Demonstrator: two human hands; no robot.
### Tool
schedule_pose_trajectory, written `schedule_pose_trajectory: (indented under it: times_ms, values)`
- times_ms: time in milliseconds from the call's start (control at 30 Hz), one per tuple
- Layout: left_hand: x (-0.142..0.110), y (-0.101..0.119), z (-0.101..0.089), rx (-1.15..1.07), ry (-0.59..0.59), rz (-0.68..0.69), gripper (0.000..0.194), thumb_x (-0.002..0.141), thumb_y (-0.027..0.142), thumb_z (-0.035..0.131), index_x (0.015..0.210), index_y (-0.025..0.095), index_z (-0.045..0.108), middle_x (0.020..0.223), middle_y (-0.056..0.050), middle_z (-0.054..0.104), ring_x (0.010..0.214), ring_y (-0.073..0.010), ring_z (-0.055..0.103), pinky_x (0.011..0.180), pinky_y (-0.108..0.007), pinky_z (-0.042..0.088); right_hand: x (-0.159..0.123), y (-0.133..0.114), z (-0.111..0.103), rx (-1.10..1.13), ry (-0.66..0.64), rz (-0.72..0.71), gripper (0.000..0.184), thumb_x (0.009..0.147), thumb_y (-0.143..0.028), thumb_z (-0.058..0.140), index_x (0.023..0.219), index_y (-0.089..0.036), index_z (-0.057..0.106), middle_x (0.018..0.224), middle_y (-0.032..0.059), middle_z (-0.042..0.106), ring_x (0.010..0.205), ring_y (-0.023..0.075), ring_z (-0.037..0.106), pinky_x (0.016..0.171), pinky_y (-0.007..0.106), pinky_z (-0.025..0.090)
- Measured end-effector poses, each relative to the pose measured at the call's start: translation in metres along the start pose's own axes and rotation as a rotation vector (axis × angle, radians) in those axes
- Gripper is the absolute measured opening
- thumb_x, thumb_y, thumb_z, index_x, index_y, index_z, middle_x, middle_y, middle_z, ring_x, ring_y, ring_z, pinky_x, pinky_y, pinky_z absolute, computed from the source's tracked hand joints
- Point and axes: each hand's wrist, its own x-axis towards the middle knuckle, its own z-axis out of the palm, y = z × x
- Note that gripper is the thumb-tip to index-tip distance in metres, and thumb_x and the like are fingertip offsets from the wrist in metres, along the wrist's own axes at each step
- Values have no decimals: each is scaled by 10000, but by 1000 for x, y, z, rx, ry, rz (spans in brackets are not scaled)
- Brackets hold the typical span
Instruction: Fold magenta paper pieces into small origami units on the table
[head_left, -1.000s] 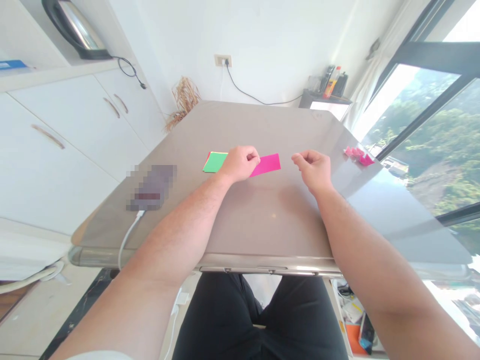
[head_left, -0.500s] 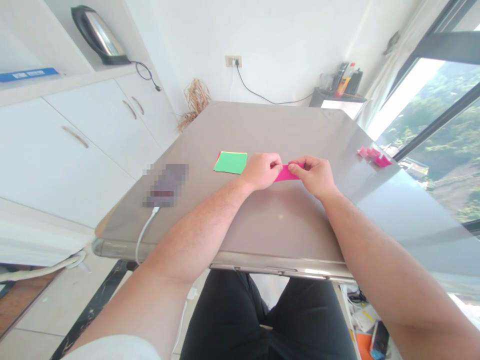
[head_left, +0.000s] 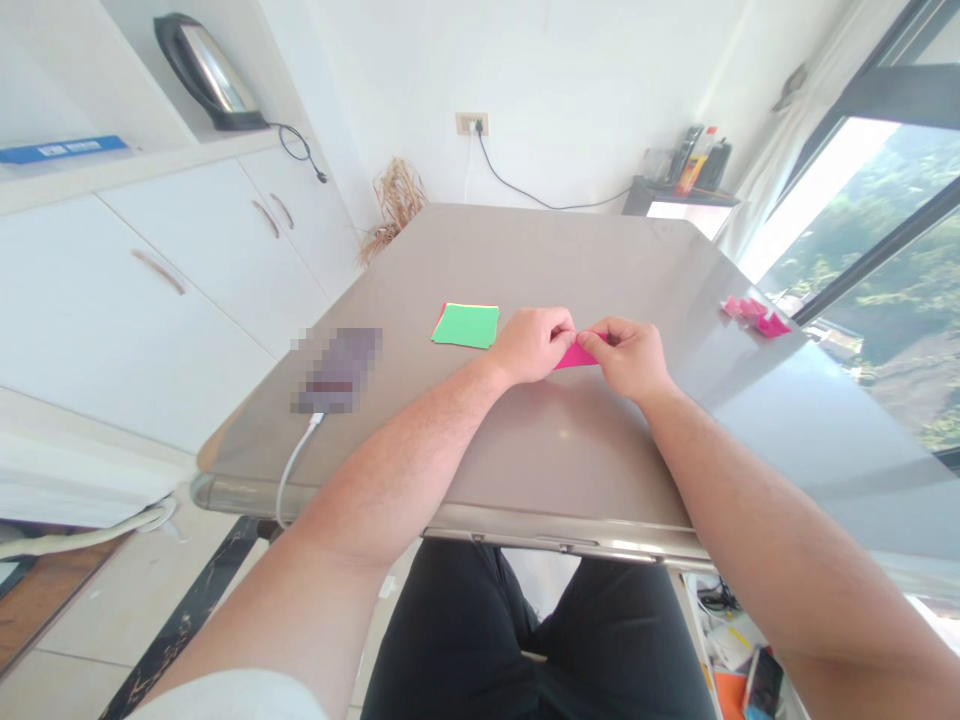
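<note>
A strip of bright pink paper (head_left: 579, 355) lies between my two hands, over the middle of the table (head_left: 525, 450). My left hand (head_left: 536, 343) pinches it from the left side, fingers curled. From the right, my right hand (head_left: 628, 350) grips it between thumb and fingers, and the two thumbs nearly meet. Parts of the strip are hidden under the fingers. Just left of my left hand rests a stack of coloured paper (head_left: 466, 326), green on top, with red and yellow edges showing.
Several small folded pink paper pieces (head_left: 757, 315) sit near the table's right edge. On the left lies a blurred-out dark device (head_left: 341, 370) with a white cable (head_left: 289, 460) running over the front edge. An open drawer (head_left: 739, 640) with odds and ends is below right.
My right hand has moved left and taken hold of the pink paper, which only my left hand held at first. Both hands have drawn closer together. The view has shifted leftward.
</note>
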Motion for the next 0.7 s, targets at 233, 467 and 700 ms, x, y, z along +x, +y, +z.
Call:
schedule_pose_trajectory:
  times_ms: [233, 467, 700]
  values:
    - [1, 0, -8, 50, 7, -22, 147, 845, 189, 515, 725, 197, 599, 687, -1, 626, 643, -146, 514, 624, -302, 354, 2, -2, -8, 32, 71, 87, 180, 754, -328, 671, 638, -192, 673, 594, -7, 598, 570, 136, 499, 541, 285, 376]
    - [2, -7, -13, 61, 42, -47, 148, 839, 190, 507, 710, 197, 581, 661, 2, 611, 621, -140, 502, 618, -301, 341, 6, 5, -14, 89, 126, 105, 179, 736, -339, 696, 647, -185, 685, 584, -13, 577, 560, 131, 481, 530, 282, 367]
    - [8, -24, -29, -80, 213, -289, 147, 792, 188, 515, 648, 188, 544, 653, -4, 596, 635, -136, 511, 643, -286, 389, 21, 28, -30, 271, 243, 200, 152, 675, -313, 749, 642, -186, 673, 584, -21, 570, 565, 120, 472, 534, 268, 357]
